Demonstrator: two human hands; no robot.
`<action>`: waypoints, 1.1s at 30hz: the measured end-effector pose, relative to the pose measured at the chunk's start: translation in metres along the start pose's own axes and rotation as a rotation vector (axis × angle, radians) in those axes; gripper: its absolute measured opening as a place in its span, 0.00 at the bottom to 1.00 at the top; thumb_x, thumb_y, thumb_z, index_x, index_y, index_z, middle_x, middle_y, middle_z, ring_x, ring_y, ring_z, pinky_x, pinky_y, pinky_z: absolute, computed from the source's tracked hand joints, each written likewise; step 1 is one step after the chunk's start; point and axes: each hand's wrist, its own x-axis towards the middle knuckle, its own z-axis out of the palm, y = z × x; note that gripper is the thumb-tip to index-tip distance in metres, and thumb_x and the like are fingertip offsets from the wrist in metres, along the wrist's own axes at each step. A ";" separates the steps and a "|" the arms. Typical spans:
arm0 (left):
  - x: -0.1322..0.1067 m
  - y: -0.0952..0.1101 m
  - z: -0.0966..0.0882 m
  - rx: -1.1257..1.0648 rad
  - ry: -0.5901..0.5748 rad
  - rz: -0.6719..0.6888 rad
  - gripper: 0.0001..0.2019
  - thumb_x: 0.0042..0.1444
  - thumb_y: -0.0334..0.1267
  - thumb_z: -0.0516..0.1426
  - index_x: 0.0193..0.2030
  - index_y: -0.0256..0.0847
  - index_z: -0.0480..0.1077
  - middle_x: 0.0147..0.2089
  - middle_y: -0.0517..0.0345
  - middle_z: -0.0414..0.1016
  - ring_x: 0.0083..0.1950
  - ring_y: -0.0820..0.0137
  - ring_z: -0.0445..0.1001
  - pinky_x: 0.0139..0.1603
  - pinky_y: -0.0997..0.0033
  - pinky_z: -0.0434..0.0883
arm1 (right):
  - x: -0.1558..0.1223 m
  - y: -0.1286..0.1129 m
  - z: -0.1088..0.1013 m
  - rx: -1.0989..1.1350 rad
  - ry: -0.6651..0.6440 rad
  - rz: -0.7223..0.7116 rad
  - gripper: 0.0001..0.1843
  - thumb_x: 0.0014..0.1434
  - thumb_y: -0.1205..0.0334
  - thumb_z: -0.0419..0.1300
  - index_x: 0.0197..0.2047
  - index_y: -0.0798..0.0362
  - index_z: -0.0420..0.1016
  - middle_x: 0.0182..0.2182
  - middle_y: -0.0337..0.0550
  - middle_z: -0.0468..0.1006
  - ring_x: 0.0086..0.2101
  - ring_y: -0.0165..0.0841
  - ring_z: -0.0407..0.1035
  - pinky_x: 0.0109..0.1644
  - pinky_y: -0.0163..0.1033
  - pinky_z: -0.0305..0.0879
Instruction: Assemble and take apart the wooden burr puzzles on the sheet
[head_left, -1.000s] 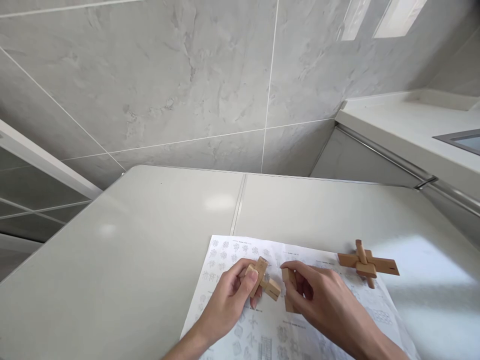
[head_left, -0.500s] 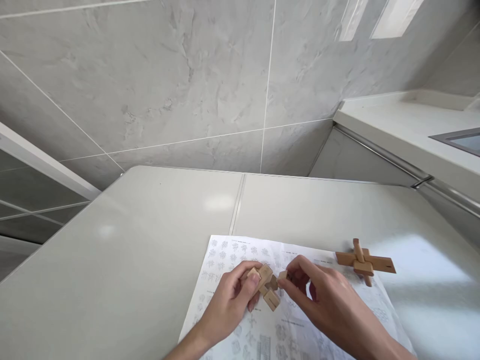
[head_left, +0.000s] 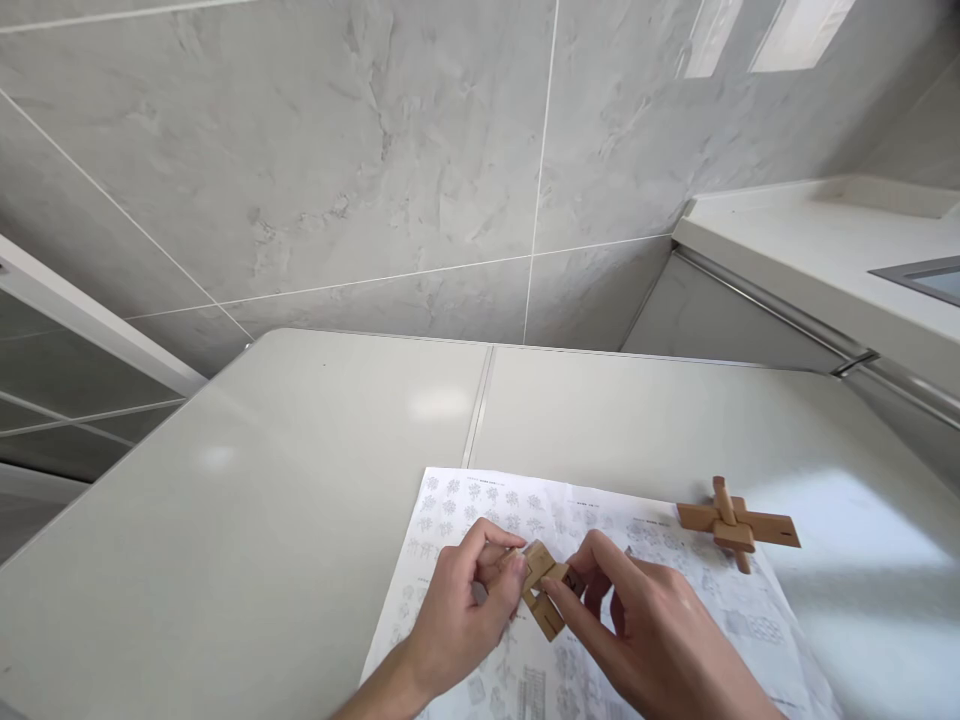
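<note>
Wooden puzzle pieces (head_left: 542,588), count blurred behind fingers, are pinched by left hand (head_left: 461,612) and right hand (head_left: 643,640); one assembled cross (head_left: 735,524) lies right.

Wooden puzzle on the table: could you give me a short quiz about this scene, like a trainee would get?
1. True or false: a hand holds the assembled wooden cross.
2. What lies under the hands? A) printed sheet B) towel C) tray
3. Fill in: the wooden pieces are gripped by the left hand and the ____ hand.
Key: 1 false, it lies untouched; 2 A; 3 right hand.
</note>
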 end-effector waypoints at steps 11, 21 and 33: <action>-0.002 -0.005 -0.002 0.078 0.032 0.075 0.18 0.75 0.56 0.53 0.44 0.43 0.68 0.23 0.69 0.63 0.22 0.75 0.62 0.25 0.75 0.59 | -0.008 0.003 0.014 -0.149 0.076 -0.188 0.13 0.76 0.57 0.56 0.36 0.46 0.66 0.24 0.32 0.79 0.18 0.30 0.73 0.22 0.36 0.60; -0.004 -0.011 -0.001 0.080 0.043 0.024 0.19 0.74 0.58 0.53 0.49 0.43 0.68 0.25 0.67 0.69 0.25 0.69 0.78 0.27 0.75 0.69 | -0.004 0.003 0.013 -0.219 0.209 -0.363 0.14 0.78 0.59 0.55 0.37 0.48 0.65 0.22 0.31 0.74 0.16 0.27 0.70 0.20 0.34 0.55; -0.005 -0.013 0.001 0.197 0.039 0.070 0.20 0.75 0.58 0.52 0.51 0.43 0.73 0.27 0.61 0.78 0.27 0.68 0.79 0.27 0.73 0.71 | -0.006 0.005 0.015 -0.143 0.111 -0.225 0.14 0.76 0.57 0.57 0.36 0.47 0.64 0.23 0.30 0.77 0.16 0.29 0.70 0.21 0.35 0.55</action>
